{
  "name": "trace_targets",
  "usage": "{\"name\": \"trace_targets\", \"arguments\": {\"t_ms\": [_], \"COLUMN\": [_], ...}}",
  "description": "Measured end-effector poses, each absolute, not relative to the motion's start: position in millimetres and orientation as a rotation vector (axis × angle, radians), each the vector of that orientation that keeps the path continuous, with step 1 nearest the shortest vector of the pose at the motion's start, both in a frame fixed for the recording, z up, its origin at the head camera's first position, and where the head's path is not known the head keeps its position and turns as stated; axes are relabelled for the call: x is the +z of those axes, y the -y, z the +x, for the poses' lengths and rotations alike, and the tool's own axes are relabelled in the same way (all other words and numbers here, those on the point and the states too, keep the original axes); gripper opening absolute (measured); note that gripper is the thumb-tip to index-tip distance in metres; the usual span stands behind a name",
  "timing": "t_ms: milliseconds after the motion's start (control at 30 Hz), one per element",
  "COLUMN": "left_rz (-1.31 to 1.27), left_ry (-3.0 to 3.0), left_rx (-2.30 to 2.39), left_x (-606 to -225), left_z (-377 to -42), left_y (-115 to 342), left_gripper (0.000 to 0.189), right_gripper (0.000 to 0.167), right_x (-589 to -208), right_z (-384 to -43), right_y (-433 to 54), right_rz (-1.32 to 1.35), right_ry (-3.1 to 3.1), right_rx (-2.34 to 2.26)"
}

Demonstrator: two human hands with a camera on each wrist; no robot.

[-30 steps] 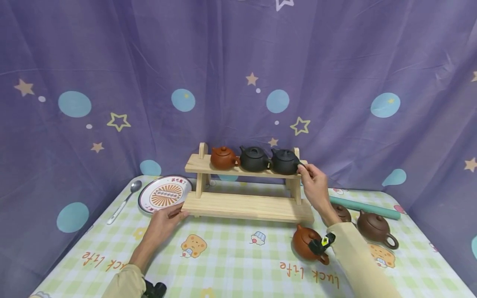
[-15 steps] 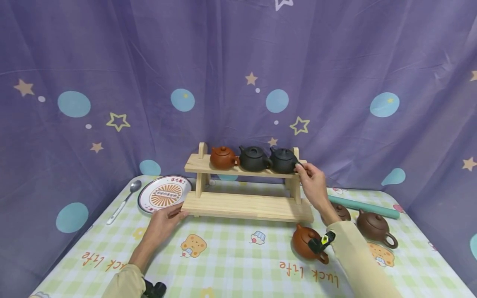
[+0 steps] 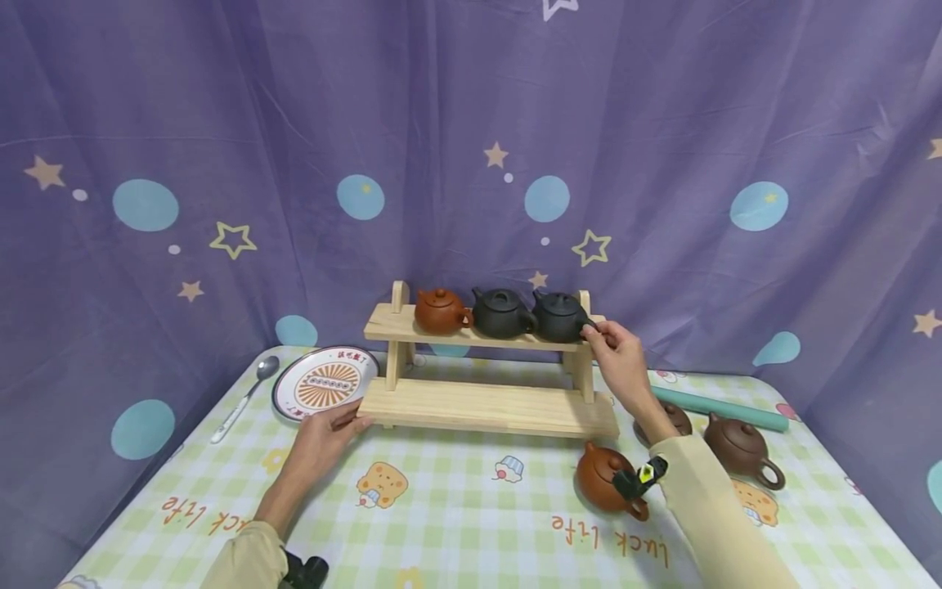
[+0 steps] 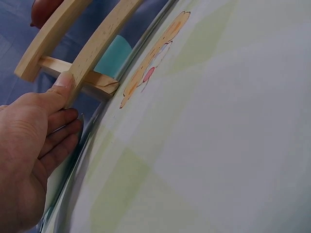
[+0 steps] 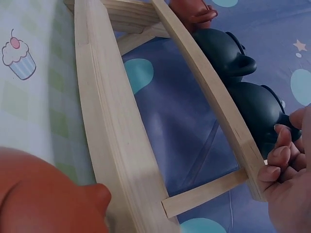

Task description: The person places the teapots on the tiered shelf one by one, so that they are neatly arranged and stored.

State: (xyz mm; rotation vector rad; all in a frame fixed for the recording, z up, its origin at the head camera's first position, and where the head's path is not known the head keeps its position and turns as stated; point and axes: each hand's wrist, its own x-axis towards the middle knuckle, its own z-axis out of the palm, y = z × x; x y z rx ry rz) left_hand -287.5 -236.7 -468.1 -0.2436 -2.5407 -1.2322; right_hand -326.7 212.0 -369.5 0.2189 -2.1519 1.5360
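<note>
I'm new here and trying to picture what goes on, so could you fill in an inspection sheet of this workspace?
Surface: checked cloth with printed cartoons and lettering.
Job's things: two-tier wooden rack; on its top shelf, a red teapot, middle black teapot and end black teapot. On the cloth, a loose red teapot and two brown teapots, one partly hidden.
Clutter: plate, spoon, green rod.
Grips: left grip pinches the lower shelf's end; right grip holds the end black teapot's handle.
Cables: nothing seen.
Surroundings: purple curtain with stars and dots.
</note>
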Motion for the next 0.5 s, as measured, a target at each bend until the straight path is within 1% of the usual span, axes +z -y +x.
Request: {"name": "trace_targets", "arguments": {"t_ms": [500], "left_rz": [-0.243], "left_ry": [2.539], "left_rx": [-1.211], "left_x": [-468], "left_z": [-287], "left_y": [237], "left_gripper": [0.046], "right_gripper": [0.022], "right_x": [-381], "right_z": [-308], "right_y": [-230], "right_rz": [0.240], "right_ry": [2.112], "right_rx": [1.531]}}
